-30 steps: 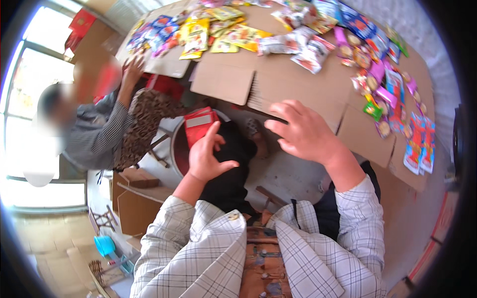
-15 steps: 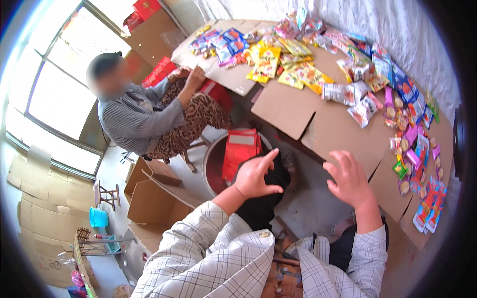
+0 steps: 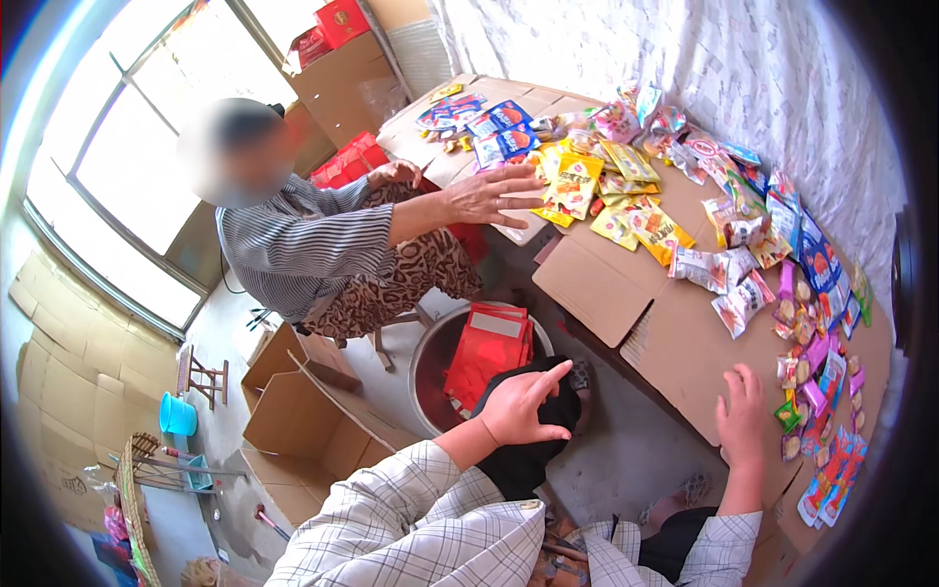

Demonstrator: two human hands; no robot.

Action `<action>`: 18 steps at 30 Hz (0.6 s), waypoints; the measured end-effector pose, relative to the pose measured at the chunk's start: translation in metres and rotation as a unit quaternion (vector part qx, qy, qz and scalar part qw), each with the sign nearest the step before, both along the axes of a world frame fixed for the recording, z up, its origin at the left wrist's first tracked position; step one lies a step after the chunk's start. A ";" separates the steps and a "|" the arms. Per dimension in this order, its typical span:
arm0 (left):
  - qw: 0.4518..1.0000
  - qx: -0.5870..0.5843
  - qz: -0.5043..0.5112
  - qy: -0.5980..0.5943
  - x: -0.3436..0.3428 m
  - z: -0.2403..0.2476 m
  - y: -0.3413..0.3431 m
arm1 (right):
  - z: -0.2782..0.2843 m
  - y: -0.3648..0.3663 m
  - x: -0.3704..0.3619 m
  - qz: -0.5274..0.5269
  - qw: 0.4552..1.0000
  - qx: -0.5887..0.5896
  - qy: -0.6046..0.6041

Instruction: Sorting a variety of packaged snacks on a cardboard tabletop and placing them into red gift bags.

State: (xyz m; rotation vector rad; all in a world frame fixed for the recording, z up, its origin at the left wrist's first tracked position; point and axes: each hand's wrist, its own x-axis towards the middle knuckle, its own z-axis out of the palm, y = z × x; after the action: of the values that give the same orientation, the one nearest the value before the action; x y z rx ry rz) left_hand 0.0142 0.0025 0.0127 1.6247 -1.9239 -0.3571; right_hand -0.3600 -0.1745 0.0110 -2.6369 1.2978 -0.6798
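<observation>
My left hand (image 3: 523, 406) hovers above my dark-clothed knee, thumb and forefinger spread, holding nothing. Beyond it stands a round metal basin (image 3: 419, 383) with flat red packets (image 3: 484, 347) inside. Over the near edge of the cardboard-covered table (image 3: 675, 367) is my right hand (image 3: 740, 421), empty, its fingers loosely curled and apart. Small wrapped sweets (image 3: 812, 396) and blue-and-red stick packets (image 3: 831, 479) lie to its right. White snack bags (image 3: 743, 301) are farther up, then a heap of yellow snack bags (image 3: 577, 181) and some blue packets (image 3: 504, 132).
Across at the left, a seated person in a striped shirt holds an outstretched hand (image 3: 494, 196) over the table's far end. Open cardboard boxes (image 3: 313, 421) stand on the floor left of the basin. A turquoise bucket (image 3: 177, 415) and a small wooden stool (image 3: 205, 380) are farther left.
My right hand has moved right, toward the sweets, while my left hand stays over my knee. The other person has stretched an arm out over the table. The whole view has shifted slightly.
</observation>
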 end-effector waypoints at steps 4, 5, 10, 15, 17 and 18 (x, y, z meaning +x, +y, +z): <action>1.000 -0.013 -0.002 0.000 0.010 -0.004 -0.001 | -0.005 -0.018 0.002 -0.028 1.000 -0.009 -0.007; 1.000 -0.014 -0.001 0.000 0.012 -0.005 0.000 | -0.004 -0.022 0.003 -0.025 1.000 0.007 0.013; 1.000 -0.003 0.010 0.014 0.025 -0.009 0.003 | -0.002 -0.036 0.016 -0.028 0.999 0.009 0.031; 0.999 0.002 0.019 0.040 0.034 -0.008 0.004 | 0.006 -0.052 0.019 -0.062 0.991 0.117 0.035; 0.999 0.001 0.019 0.043 0.037 -0.007 0.004 | 0.008 -0.057 0.021 -0.065 0.988 0.134 0.032; 0.999 -0.002 0.017 0.046 0.039 -0.007 0.003 | 0.009 -0.060 0.022 -0.069 0.986 0.148 0.027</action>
State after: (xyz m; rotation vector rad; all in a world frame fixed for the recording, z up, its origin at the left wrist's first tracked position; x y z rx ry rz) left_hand 0.0531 0.0059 0.0061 1.6086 -1.8258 -0.4075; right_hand -0.3378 -0.2349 0.0200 -2.3598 1.4782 -0.3952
